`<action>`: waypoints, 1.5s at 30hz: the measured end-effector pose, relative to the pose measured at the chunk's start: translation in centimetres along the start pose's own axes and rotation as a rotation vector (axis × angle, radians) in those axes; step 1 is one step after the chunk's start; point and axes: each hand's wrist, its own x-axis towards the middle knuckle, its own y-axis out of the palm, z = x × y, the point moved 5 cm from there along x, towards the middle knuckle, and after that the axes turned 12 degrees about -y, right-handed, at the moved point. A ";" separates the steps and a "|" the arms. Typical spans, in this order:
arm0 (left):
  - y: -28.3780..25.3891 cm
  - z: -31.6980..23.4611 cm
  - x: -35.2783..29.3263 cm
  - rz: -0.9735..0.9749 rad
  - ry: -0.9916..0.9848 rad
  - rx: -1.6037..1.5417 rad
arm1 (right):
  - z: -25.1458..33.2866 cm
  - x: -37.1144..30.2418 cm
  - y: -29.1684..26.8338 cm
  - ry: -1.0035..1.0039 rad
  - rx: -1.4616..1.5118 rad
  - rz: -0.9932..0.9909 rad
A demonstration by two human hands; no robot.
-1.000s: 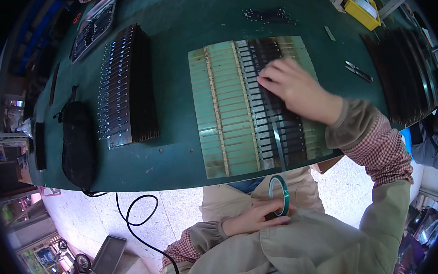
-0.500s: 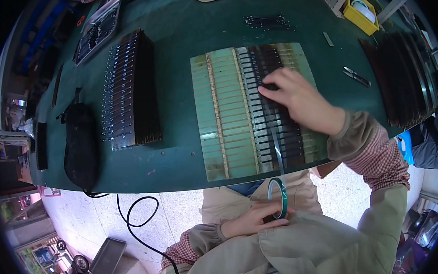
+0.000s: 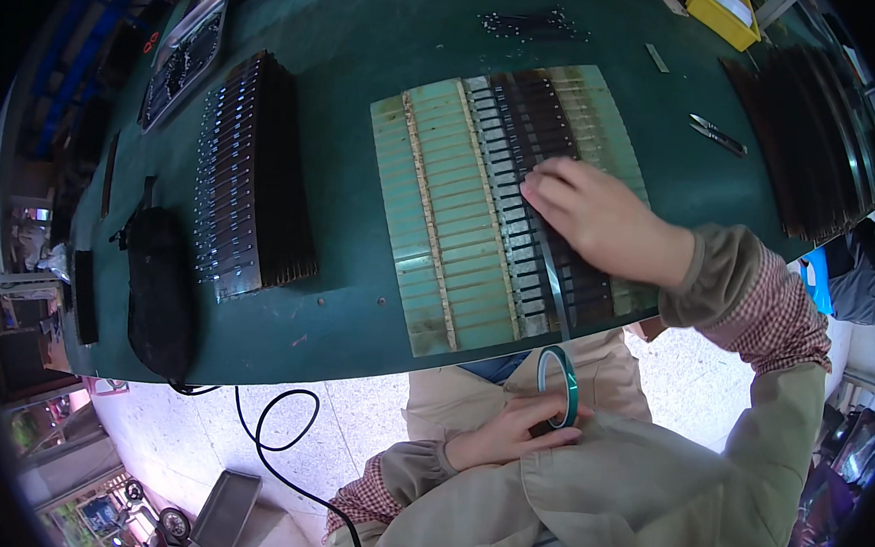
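The right hand (image 3: 601, 218) reaches forward and to the left, palm down, fingers (image 3: 548, 192) held together and nearly flat, their tips pressing downward. Its wrist is straight, and the forearm runs back to the lower right in a tan sleeve with a checked cuff showing beneath. The left hand (image 3: 508, 433) stays low, close to the body at lap height, with the elbow tucked in and the forearm bent across the torso. Its fingers curl shut in a pinching grip, thumb on top.
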 end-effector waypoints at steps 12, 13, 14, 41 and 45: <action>-0.4 -0.4 0.1 -0.030 0.030 0.012 | 0.6 -1.0 0.6 0.058 0.140 0.005; -0.3 -0.4 0.1 -0.030 0.030 0.013 | 0.6 -1.0 0.6 0.068 0.121 -0.004; -0.3 -0.4 0.1 -0.031 0.030 0.020 | 0.3 -1.0 0.2 0.068 0.119 -0.005; 0.0 0.0 0.0 -0.051 0.040 -0.050 | 4.0 -2.2 0.0 -0.008 -0.021 0.116; 0.0 -0.5 0.0 -0.046 0.057 0.021 | 1.3 -3.0 -1.2 0.086 0.224 0.013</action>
